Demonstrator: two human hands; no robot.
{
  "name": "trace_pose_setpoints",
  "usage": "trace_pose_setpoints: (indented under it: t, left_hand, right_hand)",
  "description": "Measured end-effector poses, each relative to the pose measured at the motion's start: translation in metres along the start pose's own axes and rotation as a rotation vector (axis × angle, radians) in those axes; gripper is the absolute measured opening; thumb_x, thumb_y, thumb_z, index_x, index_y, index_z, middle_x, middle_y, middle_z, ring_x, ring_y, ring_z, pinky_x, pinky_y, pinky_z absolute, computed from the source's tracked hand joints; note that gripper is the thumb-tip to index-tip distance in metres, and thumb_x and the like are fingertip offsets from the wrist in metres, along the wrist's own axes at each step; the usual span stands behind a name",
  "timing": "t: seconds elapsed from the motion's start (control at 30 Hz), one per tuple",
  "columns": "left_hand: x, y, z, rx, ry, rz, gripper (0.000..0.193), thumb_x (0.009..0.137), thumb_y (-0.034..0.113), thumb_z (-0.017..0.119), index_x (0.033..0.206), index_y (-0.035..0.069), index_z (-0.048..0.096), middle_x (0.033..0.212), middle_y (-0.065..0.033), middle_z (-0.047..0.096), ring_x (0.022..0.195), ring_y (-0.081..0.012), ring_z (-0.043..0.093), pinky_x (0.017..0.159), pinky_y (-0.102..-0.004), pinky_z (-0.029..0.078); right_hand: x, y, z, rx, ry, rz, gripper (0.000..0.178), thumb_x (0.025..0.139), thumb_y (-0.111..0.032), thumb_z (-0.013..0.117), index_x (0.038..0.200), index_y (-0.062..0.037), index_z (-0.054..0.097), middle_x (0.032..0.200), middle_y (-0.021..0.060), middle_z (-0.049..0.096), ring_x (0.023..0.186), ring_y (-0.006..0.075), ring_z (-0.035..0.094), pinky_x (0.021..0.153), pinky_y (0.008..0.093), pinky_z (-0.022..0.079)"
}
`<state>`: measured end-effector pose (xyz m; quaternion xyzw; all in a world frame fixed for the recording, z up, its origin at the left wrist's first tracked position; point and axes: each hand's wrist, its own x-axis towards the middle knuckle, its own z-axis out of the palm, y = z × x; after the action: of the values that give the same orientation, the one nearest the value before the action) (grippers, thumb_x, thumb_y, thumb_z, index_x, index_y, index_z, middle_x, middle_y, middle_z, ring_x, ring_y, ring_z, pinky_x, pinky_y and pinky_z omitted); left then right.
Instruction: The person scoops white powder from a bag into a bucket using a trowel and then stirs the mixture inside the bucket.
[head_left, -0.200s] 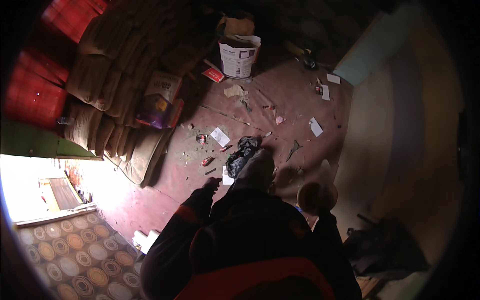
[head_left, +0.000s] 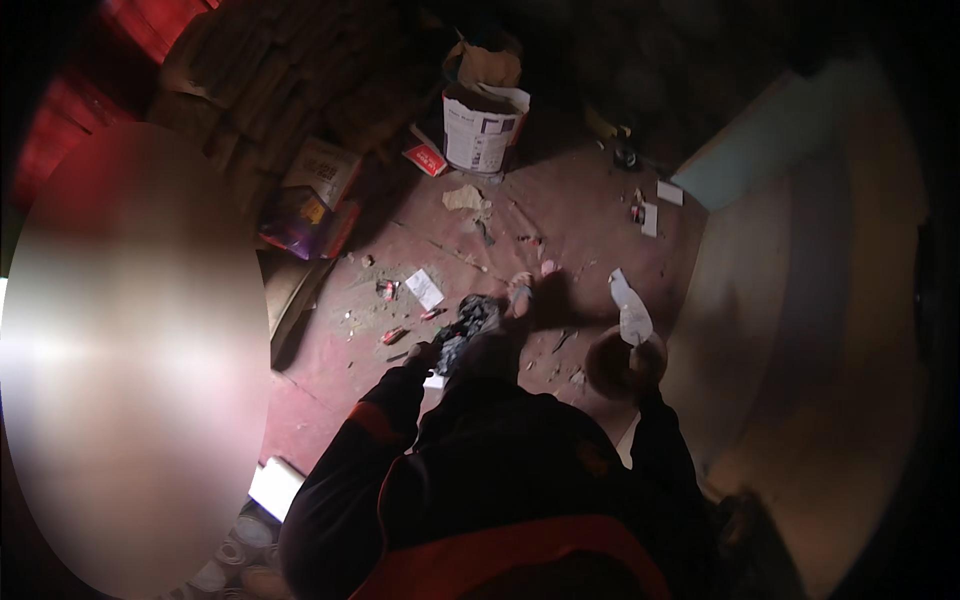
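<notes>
The right hand [head_left: 625, 362] grips a pale crumpled scrap [head_left: 632, 312] just right of the dark bag [head_left: 468, 325] on the red floor [head_left: 320, 400], the left hand [head_left: 428, 352] touching that bag, grip unclear, a white bucket [head_left: 482, 128] well beyond.

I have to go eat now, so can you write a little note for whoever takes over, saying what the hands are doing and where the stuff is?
Left hand: low over the floor, at a dark crumpled bag; too dim to tell if it grips it.
Right hand: raised, with a pale scrap sticking up from it, seemingly held.
Things: paper scraps and small red bits lie scattered on the reddish floor; a white bucket stands further off.
Done: cannot tell from this view.
Left: the litter is still spread about the floor.
</notes>
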<state>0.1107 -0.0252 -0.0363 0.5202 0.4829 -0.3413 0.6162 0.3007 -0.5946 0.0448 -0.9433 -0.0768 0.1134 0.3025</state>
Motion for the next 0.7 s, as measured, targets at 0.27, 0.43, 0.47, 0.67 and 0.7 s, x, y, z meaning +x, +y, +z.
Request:
trace_pose_setpoints:
  t: [0.27,0.43,0.47,0.67,0.7]
  left_hand:
    - [0.114,0.134,0.036,-0.095,0.063,0.126,0.034,0.093,0.048,0.060,0.101,0.015,0.066,0.083,-0.0060,0.061,0.065,-0.0225,0.056,0.059,-0.0374,0.048]
    - [0.127,0.221,0.068,-0.147,0.089,0.069,0.044,0.090,0.052,0.061,0.112,0.014,0.059,0.095,-0.0126,0.057,0.077,-0.0287,0.055,0.068,-0.0410,0.047]
    - [0.129,0.235,0.073,-0.159,0.104,0.067,0.047,0.090,0.053,0.061,0.114,0.014,0.058,0.098,-0.0139,0.057,0.080,-0.0299,0.055,0.070,-0.0417,0.047]
    - [0.143,0.280,0.104,-0.233,0.223,0.016,0.064,0.086,0.059,0.061,0.127,0.012,0.049,0.112,-0.0218,0.052,0.095,-0.0374,0.054,0.081,-0.0460,0.046]
    - [0.145,0.283,0.112,-0.242,0.245,0.001,0.067,0.086,0.060,0.062,0.129,0.012,0.048,0.115,-0.0231,0.052,0.097,-0.0387,0.054,0.083,-0.0467,0.046]
  right_hand:
    - [0.276,-0.139,0.026,-0.091,-0.474,0.183,0.071,0.068,-0.034,0.073,0.126,0.0039,0.057,0.110,0.0271,0.067,0.106,0.0401,0.065,0.092,0.0438,0.051]
    - [0.420,-0.211,0.062,-0.322,-0.764,0.071,0.068,0.068,-0.037,0.075,0.126,-0.0029,0.060,0.115,0.0254,0.067,0.108,0.0417,0.064,0.093,0.0476,0.051]
    - [0.442,-0.222,0.072,-0.298,-0.719,-0.029,0.065,0.068,-0.036,0.075,0.123,-0.0035,0.061,0.113,0.0246,0.068,0.107,0.0411,0.064,0.092,0.0476,0.051]
    - [0.566,-0.291,0.167,-0.461,-1.178,-0.223,0.056,0.067,-0.033,0.075,0.111,-0.0006,0.065,0.103,0.0247,0.070,0.098,0.0376,0.068,0.085,0.0422,0.053]
    - [0.580,-0.304,0.184,-0.529,-1.204,-0.255,0.054,0.067,-0.033,0.075,0.111,-0.0019,0.066,0.108,0.0248,0.069,0.103,0.0378,0.067,0.089,0.0424,0.053]
